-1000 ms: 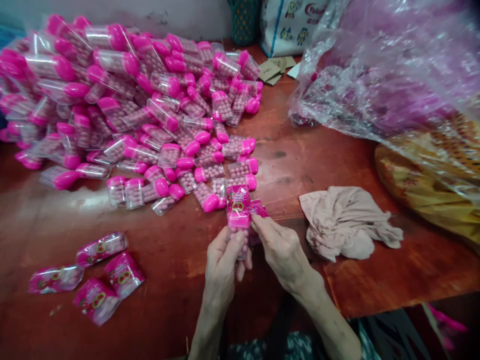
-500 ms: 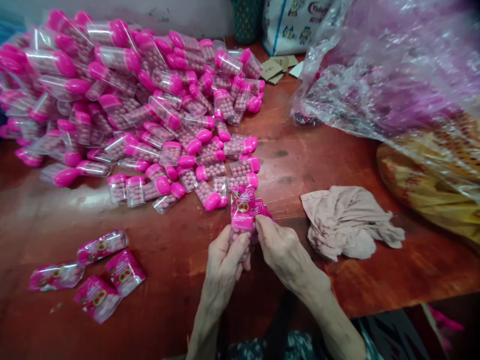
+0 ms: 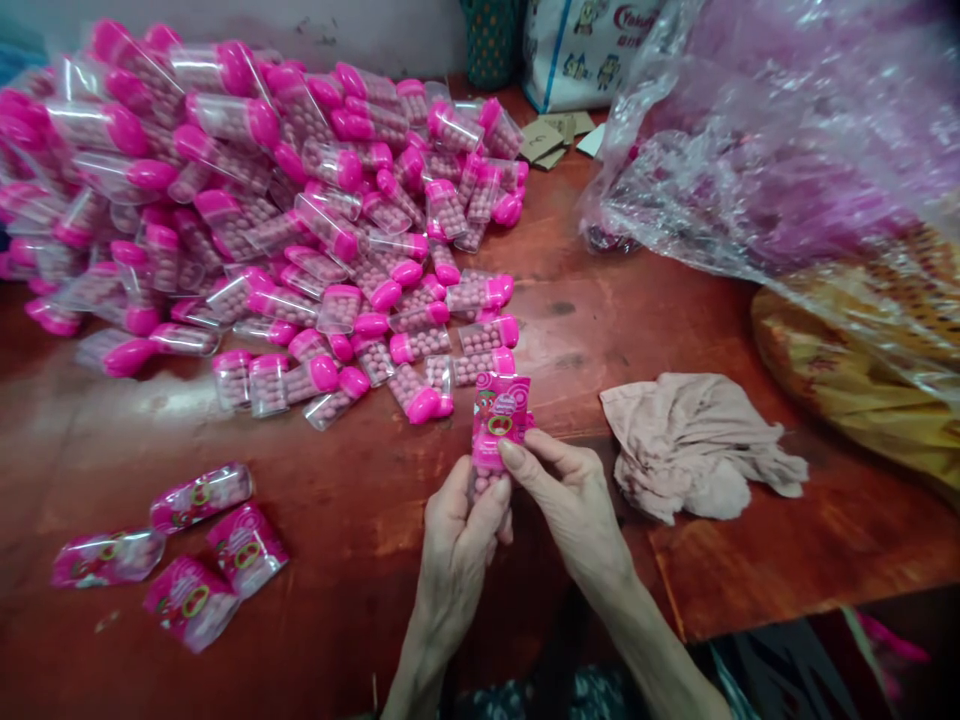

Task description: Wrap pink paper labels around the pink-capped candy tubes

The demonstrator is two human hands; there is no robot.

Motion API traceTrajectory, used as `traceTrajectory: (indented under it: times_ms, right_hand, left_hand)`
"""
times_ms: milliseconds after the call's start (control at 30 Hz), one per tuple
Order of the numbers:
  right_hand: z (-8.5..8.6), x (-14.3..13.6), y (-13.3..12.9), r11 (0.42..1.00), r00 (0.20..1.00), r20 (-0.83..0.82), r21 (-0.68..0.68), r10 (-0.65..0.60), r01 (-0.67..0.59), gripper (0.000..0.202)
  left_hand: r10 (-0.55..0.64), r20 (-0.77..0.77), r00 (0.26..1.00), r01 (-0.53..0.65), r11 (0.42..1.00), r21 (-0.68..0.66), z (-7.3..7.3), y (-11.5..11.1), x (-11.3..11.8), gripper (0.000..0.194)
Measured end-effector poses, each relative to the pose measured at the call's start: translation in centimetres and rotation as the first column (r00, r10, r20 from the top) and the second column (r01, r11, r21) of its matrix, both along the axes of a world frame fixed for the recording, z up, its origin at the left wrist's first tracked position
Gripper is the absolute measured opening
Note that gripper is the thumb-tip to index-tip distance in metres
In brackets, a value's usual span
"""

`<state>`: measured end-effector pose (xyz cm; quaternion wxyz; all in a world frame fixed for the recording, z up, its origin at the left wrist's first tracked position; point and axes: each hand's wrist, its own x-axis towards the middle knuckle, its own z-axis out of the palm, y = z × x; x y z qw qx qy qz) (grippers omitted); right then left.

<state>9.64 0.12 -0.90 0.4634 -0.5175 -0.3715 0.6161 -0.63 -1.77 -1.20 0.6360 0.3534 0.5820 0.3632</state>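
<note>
My left hand (image 3: 461,530) is closed around the lower part of a small clear candy bottle (image 3: 487,482) filled with pink balls. A printed pink plastic sleeve (image 3: 504,400) covers the bottle's upper part and stands up beyond it. With thumb and fingers, my right hand (image 3: 566,490) pinches the sleeve's lower right side. A bit of pink shows behind the sleeve near my right fingertips; what it is cannot be made out. At the left lie several sleeved bottles (image 3: 202,497), apart from both hands.
A large heap of pink-capped candy bottles (image 3: 315,215) covers the table's back left. To the right lie a crumpled beige cloth (image 3: 697,445), a clear plastic bag (image 3: 675,190) and a round yellow tray (image 3: 817,370). Cardboard pieces (image 3: 544,140) lie at the back.
My right thumb has come round to the front of the sleeve. Both hands and the bottle have shifted slightly right. The extra pink printed piece by my right fingers is now mostly hidden.
</note>
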Motion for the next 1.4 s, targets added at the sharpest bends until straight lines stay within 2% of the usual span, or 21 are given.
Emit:
traceTrajectory:
  times_ms: [100, 200, 300, 367, 433, 567, 667, 700, 767, 833, 900, 967, 1100, 1167, 1300, 1400]
  right_hand:
    - [-0.5, -0.7, -0.7, 0.997, 0.996, -0.088, -0.074, -0.033, 0.027, 0.024]
    - [-0.7, -1.2, -1.3, 0.993, 0.996, 0.018, -0.078, -0.086, 0.087, 0.028]
    - [-0.6, -1.3, -1.5, 0.993, 0.990, 0.100, -0.056, -0.097, 0.103, 0.029]
    - [-0.5, -1.1, -1.4, 0.995, 0.993, 0.075, -0.043, -0.092, 0.095, 0.028]
    - [-0.6, -1.0, -1.2, 0.995, 0.995, 0.033, -0.029, -0.099, 0.100, 0.024]
    - [-1.3, -1.0, -0.9, 0.993, 0.984, -0.138, -0.054, -0.113, 0.107, 0.020]
    - [-1.5, -0.6, -0.6, 0.993, 0.963, -0.253, -0.095, -0.099, 0.077, 0.019]
    - [-1.4, -0.3, -0.5, 0.993, 0.963, -0.251, -0.094, -0.094, 0.072, 0.019]
    - [-0.9, 0.4, -0.2, 0.995, 0.977, -0.201, -0.077, -0.072, 0.058, 0.019]
    - [-0.2, 1.2, 0.0, 0.997, 0.989, -0.148, -0.073, -0.004, -0.007, 0.021]
    - [0.4, 1.7, -0.1, 0.988, 0.985, -0.132, -0.085, 0.115, -0.127, 0.022]
    - [0.7, 1.7, -0.5, 0.974, 0.974, -0.114, -0.084, 0.198, -0.208, 0.023]
    - [0.7, 0.6, -1.6, 0.967, 0.962, -0.130, -0.059, 0.240, -0.250, 0.023]
    - [0.7, -0.1, -2.0, 0.954, 0.949, -0.124, -0.043, 0.290, -0.297, 0.023]
    - [0.7, -0.7, -2.7, 0.964, 0.956, 0.131, 0.016, 0.262, -0.267, 0.024]
    - [0.4, -0.6, -3.4, 0.964, 0.915, 0.328, 0.044, 0.233, -0.262, 0.023]
  left_hand:
    - [0.085, 0.049, 0.995, -0.083, 0.996, -0.034, -0.3, -0.4, 0.3, 0.019]
    - [0.192, 0.117, 0.974, -0.182, 0.979, -0.088, -0.6, -0.7, 0.5, 0.019]
    - [0.211, 0.117, 0.970, -0.200, 0.975, -0.100, -0.7, -0.7, 0.7, 0.019]
    - [0.177, 0.056, 0.983, -0.175, 0.983, -0.051, -0.6, -0.6, 0.8, 0.020]
    - [0.138, -0.068, 0.988, -0.135, 0.990, 0.045, -0.4, -0.4, 0.7, 0.021]
    - [0.114, -0.368, 0.923, -0.031, 0.974, 0.223, 0.1, 0.1, 0.5, 0.017]
    - [0.047, -0.415, 0.909, 0.054, 0.972, 0.229, 0.6, 0.2, 0.0, 0.009]
    - [0.011, -0.394, 0.919, 0.080, 0.974, 0.214, 0.7, 0.1, -0.3, 0.008]
    - [-0.015, -0.333, 0.943, 0.085, 0.977, 0.197, 0.9, 0.0, -0.9, 0.019]
    - [0.050, -0.251, 0.967, 0.009, 0.974, 0.227, 1.0, 0.0, -1.4, 0.029]
    - [0.128, -0.130, 0.983, -0.090, 0.960, 0.264, 1.0, 0.1, -1.6, 0.025]
    - [0.168, 0.021, 0.985, -0.169, 0.957, 0.236, 1.0, 0.3, -1.4, 0.019]
    - [0.330, 0.244, 0.912, -0.350, 0.936, 0.041, 1.1, 0.8, -0.4, 0.009]
    - [0.394, 0.310, 0.865, -0.406, 0.914, -0.028, 1.2, 0.8, -0.2, 0.015]
    - [0.336, 0.399, 0.853, -0.358, 0.934, -0.023, 1.3, 0.7, -0.5, 0.020]
    - [0.292, 0.405, 0.866, -0.315, 0.949, -0.011, 1.1, 0.7, -0.8, 0.022]
